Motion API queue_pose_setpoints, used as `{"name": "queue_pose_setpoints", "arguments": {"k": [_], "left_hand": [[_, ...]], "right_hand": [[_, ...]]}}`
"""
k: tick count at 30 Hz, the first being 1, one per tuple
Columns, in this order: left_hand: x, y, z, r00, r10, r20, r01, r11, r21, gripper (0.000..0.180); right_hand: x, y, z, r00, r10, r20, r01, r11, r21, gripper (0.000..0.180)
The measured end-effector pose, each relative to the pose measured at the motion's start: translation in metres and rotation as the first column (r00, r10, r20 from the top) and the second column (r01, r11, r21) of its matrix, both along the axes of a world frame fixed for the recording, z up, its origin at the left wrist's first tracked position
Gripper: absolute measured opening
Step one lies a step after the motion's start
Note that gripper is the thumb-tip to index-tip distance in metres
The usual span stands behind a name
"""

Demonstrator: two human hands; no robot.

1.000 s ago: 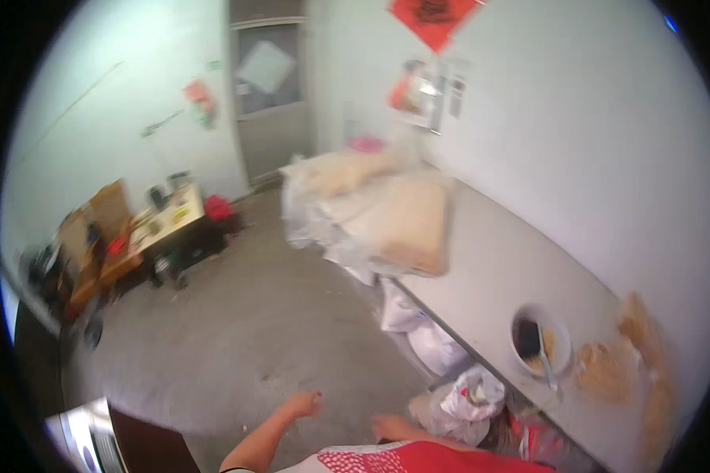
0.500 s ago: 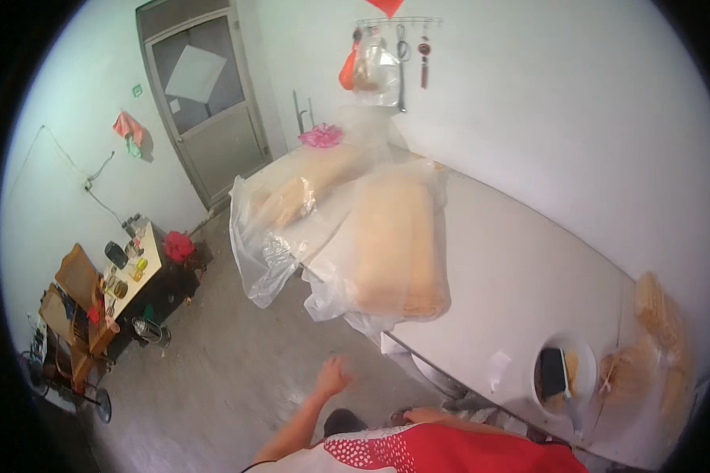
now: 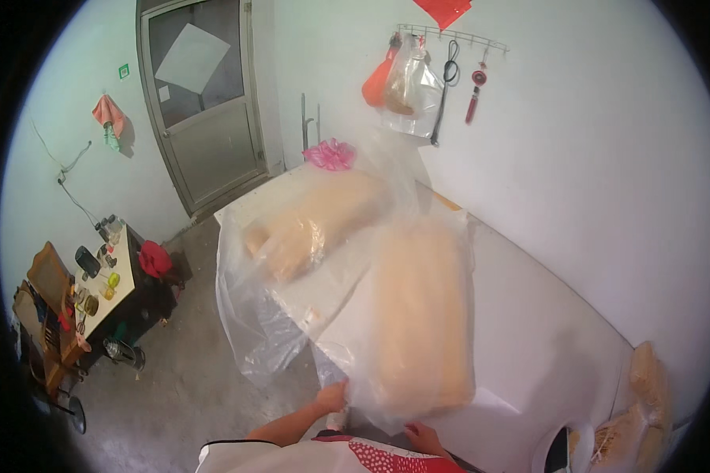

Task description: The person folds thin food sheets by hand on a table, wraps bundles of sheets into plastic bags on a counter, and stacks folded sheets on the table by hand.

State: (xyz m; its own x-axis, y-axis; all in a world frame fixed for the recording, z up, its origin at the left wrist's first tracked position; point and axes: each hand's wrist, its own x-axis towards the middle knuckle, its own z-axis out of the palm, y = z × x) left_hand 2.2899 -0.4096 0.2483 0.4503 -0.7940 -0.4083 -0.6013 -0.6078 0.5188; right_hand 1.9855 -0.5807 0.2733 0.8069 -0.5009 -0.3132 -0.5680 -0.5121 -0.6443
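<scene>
A long tan block of what look like stacked sheets [image 3: 422, 315] lies on the table inside a clear plastic bag [image 3: 359, 347]. At the bag's near left edge, my left hand [image 3: 331, 396] is closed on the loose plastic. My right hand [image 3: 426, 438] is low by the bag's near end, close to the plastic; its fingers are too small and partly hidden to show whether they grip. Farther left, a second tan bundle [image 3: 323, 217] lies under another clear plastic bag [image 3: 248, 331], which hangs over the table's edge.
The pale table [image 3: 528, 347] runs along the white wall. A white bowl [image 3: 580, 453] with a dark tool and more tan bundles [image 3: 647, 386] sit at near right. Pink plastic [image 3: 331, 154] lies at the far end. A cluttered small table [image 3: 106, 296] and chair stand left.
The view has moved closer over the wrapped block. My left hand has come from beside the table to the bag's edge, and my right hand has come up to its near end.
</scene>
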Motion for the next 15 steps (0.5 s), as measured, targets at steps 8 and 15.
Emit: {"name": "queue_pose_setpoints", "arguments": {"k": [8, 15], "left_hand": [[0.021, -0.008, 0.128, 0.843, -0.27, -0.464, 0.11, 0.933, -0.344, 0.059], [-0.041, -0.139, 0.212, 0.505, -0.75, -0.428, 0.533, 0.661, -0.529, 0.048]], "right_hand": [[0.098, -0.036, 0.059, 0.841, -0.481, 0.249, 0.393, 0.858, 0.33, 0.023], [0.141, -0.102, 0.182, 0.77, -0.486, 0.413, 0.216, 0.808, 0.548, 0.028]]}}
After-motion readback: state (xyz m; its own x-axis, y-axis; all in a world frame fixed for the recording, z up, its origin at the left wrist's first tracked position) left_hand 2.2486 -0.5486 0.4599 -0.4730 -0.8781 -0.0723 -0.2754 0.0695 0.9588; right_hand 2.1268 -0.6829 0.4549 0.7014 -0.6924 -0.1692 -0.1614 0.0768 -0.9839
